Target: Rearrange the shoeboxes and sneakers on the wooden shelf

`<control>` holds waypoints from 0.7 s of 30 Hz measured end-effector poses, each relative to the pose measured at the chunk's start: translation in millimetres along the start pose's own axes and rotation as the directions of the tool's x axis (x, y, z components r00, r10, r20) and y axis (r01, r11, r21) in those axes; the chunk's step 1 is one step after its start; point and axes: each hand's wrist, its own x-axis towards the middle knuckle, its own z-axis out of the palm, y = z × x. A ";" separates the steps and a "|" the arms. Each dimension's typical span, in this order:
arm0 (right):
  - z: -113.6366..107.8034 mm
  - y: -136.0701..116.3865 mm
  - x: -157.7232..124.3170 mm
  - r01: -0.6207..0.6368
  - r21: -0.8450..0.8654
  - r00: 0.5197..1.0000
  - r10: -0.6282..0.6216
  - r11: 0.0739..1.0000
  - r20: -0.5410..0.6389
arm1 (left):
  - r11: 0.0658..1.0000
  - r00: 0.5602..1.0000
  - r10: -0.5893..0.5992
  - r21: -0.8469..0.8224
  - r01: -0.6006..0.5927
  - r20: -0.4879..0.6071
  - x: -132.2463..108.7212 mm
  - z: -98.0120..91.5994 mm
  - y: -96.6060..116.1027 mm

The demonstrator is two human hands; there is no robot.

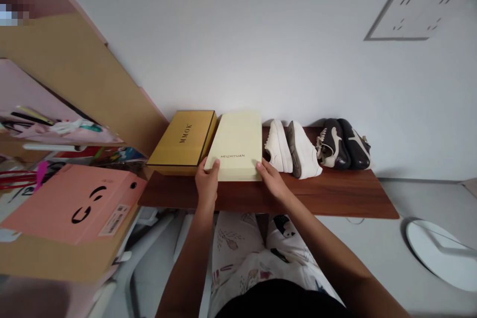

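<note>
Head view: a cream MEIZHIYUAN shoebox-style carton is set on a reddish-brown wooden shelf board, between a yellow MMOK box and white sneakers. Its near corners are gripped from either side, the left corner by the left hand, the right by the right hand. Thumbs are laid over the lid's near edge; the other fingers are partly hidden, so whether the base is supported by them cannot be told. By such a paired hold, the carton is probably kept square and steady, its weight seemingly borne by the board.

Lids are seen in place on both boxes; contents are hidden. The yellow box is edged in black and placed just beside the cream one, perhaps for a tidy row.

Sneakers are kept unboxed, tilted, soles turned inward. Farther right, dark shoes with pale trim are paired side by side, touching, likely so the pair is not split.

At left, a pink carton is rested on a tan desk surface; a barcode label is shown, its contents unseen.
</note>
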 end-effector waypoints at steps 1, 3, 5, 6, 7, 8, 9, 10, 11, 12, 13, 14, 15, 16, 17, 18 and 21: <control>0.4 1.7 0.2 0.018 0.014 1.000 -0.018 1.000 0.017 | 1.000 1.000 0.019 0.020 -0.019 0.001 1.1 0.5 -1.2; 1.3 6.8 0.4 0.028 0.032 0.999 -0.028 0.999 0.020 | 0.997 0.999 0.050 0.050 -0.050 0.006 3.2 1.3 -5.3; 2.5 14.1 0.7 0.012 0.039 1.000 -0.012 0.999 -0.003 | 0.996 0.998 0.062 0.066 -0.063 0.011 5.0 2.1 -11.2; 3.3 18.3 1.1 0.001 0.042 1.000 -0.001 0.999 -0.011 | 0.995 0.998 0.067 0.072 -0.068 0.015 5.7 2.4 -14.5; 4.2 22.6 1.7 -0.009 0.045 1.000 0.010 0.999 -0.021 | 0.994 0.997 0.073 0.075 -0.075 0.020 6.4 2.9 -17.7; 5.1 26.7 2.6 -0.019 0.047 0.999 0.021 0.999 -0.030 | 0.993 0.996 0.083 0.077 -0.085 0.023 6.9 3.4 -20.6; 6.0 30.6 3.6 -0.030 0.048 0.999 0.032 0.998 -0.043 | 0.992 0.995 0.095 0.079 -0.096 0.023 7.2 4.0 -23.1; 6.6 33.9 4.8 -0.041 0.046 0.998 0.044 0.998 -0.052 | 0.991 0.994 0.104 0.081 -0.106 0.022 7.4 4.8 -25.0; 7.0 36.7 6.0 -0.052 0.043 0.997 0.055 0.998 -0.062 | 0.990 0.994 0.110 0.082 -0.111 0.018 7.4 5.7 -26.3; 7.2 39.0 7.2 -0.060 0.039 0.996 0.063 0.997 -0.068 | 0.990 0.994 0.111 0.085 -0.112 0.012 7.3 6.7 -27.0; 7.3 40.7 8.4 -0.065 0.037 0.995 0.067 0.997 -0.068 | 0.990 0.994 0.110 0.087 -0.110 0.007 7.1 7.7 -27.3; 7.5 42.1 9.3 -0.067 0.035 0.996 0.069 0.997 -0.064 | 0.990 0.994 0.108 0.090 -0.108 0.004 6.9 8.6 -27.1; 7.8 43.3 10.0 -0.068 0.032 0.995 0.070 0.997 -0.064 | 0.990 0.994 0.107 0.092 -0.107 0.003 6.6 9.5 -26.5; 8.5 44.2 10.3 -0.071 0.026 0.995 0.073 0.997 -0.071 | 0.990 0.994 0.107 0.097 -0.107 0.004 6.3 10.2 -25.6; 9.5 44.8 10.1 -0.076 0.016 0.993 0.077 0.997 -0.090 | 0.989 0.994 0.105 0.105 -0.105 0.009 5.7 10.7 -24.4; 10.5 45.2 9.3 -0.081 0.001 0.990 0.081 0.997 -0.114 | 0.987 0.995 0.102 0.120 -0.104 0.017 4.8 10.9 -22.7; 9.0 43.3 3.3 -0.084 -0.062 0.980 0.071 0.995 -0.188 | 0.973 0.992 0.124 0.195 -0.126 0.022 -2.4 11.0 -14.6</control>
